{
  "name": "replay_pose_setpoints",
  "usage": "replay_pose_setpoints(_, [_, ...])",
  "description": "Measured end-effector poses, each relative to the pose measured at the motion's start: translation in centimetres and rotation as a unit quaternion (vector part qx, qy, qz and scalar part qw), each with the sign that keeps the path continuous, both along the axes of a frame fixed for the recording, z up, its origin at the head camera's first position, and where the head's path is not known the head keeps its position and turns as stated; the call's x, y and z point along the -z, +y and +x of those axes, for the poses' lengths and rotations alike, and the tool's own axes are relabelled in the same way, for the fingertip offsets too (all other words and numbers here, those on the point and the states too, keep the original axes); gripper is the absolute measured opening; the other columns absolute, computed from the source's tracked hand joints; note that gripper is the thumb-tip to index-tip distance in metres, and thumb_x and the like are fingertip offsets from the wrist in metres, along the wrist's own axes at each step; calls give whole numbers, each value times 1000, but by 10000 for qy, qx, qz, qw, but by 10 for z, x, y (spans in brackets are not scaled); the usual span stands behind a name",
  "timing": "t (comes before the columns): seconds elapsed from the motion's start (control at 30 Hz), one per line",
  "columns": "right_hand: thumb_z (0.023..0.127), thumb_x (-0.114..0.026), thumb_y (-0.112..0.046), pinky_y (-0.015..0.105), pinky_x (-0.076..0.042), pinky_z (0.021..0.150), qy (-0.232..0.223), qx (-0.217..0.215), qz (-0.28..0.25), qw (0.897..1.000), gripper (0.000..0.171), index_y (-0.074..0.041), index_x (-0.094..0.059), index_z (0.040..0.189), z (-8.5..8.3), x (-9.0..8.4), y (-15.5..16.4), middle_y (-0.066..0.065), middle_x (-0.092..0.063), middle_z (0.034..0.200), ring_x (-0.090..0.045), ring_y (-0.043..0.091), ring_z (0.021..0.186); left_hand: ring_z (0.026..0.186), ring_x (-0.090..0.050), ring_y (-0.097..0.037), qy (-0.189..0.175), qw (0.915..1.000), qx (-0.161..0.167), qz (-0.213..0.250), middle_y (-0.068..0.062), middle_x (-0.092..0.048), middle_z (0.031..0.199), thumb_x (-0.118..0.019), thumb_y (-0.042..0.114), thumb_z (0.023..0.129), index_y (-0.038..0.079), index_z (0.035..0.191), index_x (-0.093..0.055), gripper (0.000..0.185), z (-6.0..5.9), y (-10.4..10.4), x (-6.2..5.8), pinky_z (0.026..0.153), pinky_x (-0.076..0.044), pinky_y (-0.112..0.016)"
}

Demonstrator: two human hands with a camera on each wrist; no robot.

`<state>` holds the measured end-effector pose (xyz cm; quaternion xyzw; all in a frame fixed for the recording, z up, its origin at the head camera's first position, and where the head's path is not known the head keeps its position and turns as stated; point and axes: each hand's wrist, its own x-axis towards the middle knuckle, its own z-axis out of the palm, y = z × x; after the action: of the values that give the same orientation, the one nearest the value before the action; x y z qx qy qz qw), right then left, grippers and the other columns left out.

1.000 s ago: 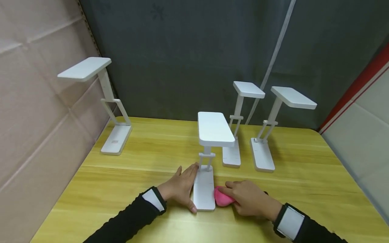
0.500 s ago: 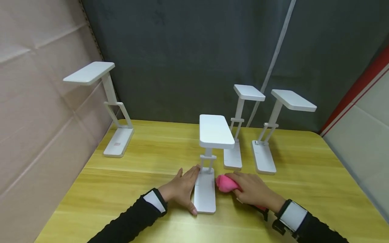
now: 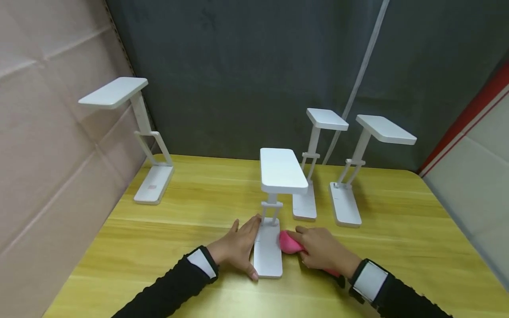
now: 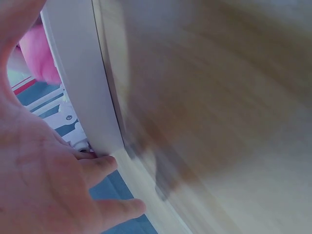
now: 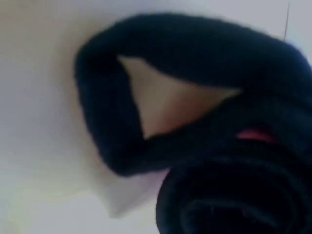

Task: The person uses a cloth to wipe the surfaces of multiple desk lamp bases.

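you have four white desk lamps (image 3: 274,207) on the table (image 3: 397,247). you also have one pink cloth (image 3: 288,243) and two hands there.

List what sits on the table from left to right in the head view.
Far-left lamp → left hand → lamp base it holds → pink cloth → right hand → far-right lamp.

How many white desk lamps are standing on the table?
4: one far left by the wall, one in front between both hands, two at the back right, side by side.
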<state>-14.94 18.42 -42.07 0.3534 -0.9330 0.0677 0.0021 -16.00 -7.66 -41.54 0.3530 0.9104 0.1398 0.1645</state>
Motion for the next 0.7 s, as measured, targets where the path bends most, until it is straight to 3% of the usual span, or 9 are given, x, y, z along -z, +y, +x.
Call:
replay_pose_setpoints(0.23, [68, -66, -11, 20, -41, 49, 22, -1087, -95, 9940, 53, -14, -67, 121, 31, -5, 5, -6, -58, 88, -42, 1, 58, 144, -10, -31, 47, 10000, -13, -33, -24, -7, 156, -84, 60, 56, -9, 148, -7, 139, -1, -3, -1, 108, -10, -62])
replay_pose_setpoints(0.37, [68, -66, -8, 13, -34, 49, -651, -1472, -444, 9860, 53, -18, -67, 120, 36, -12, 12, -14, -53, 85, -38, -4, 59, 144, -10, -31, -6, 10000, -22, 9, -23, -7, 156, -84, 61, 56, -9, 149, -7, 139, -1, -5, -1, 108, -10, -63])
replay_pose_setpoints(0.43, [69, -66, -7, 14, -36, 50, -971, -1202, -585, 9863, 52, -16, -66, 120, 31, -16, 16, -13, -55, 88, -39, -3, 60, 144, -10, -30, -14, 10000, -27, 52, -23, -7, 156, -84, 61, 56, -9, 149, -7, 139, -1, -5, -1, 108, -10, -63])
replay_pose_setpoints(0.5, [71, -66, -9, 19, -39, 52, -964, -608, -575, 9918, 49, -11, -65, 120, 22, -18, 17, -8, -59, 93, -42, -1, 60, 144, -11, -30, 14, 10000, -26, 67, -23, -8, 156, -84, 61, 56, -8, 149, -7, 139, -1, -5, -1, 108, -11, -63])
replay_pose_setpoints(0.6, [74, -66, -12, 25, -40, 49, -484, 419, -322, 9974, 50, -6, -62, 123, 5, -15, 12, 3, -64, 101, -45, 6, 57, 144, -11, -30, 18, 9999, -30, 95, -23, -8, 156, -85, 59, 56, -8, 149, -7, 139, 0, -4, -1, 108, -11, -63])
replay_pose_setpoints(0.7, [75, -66, -15, 28, -39, 44, -5, 1063, -135, 9942, 50, -3, -61, 123, -7, -6, 3, 6, -64, 93, -45, 11, 52, 144, -10, -30, -35, 9999, 9, 108, -23, -8, 156, -86, 57, 56, -8, 149, -6, 139, 1, -1, -1, 108, -11, -63])
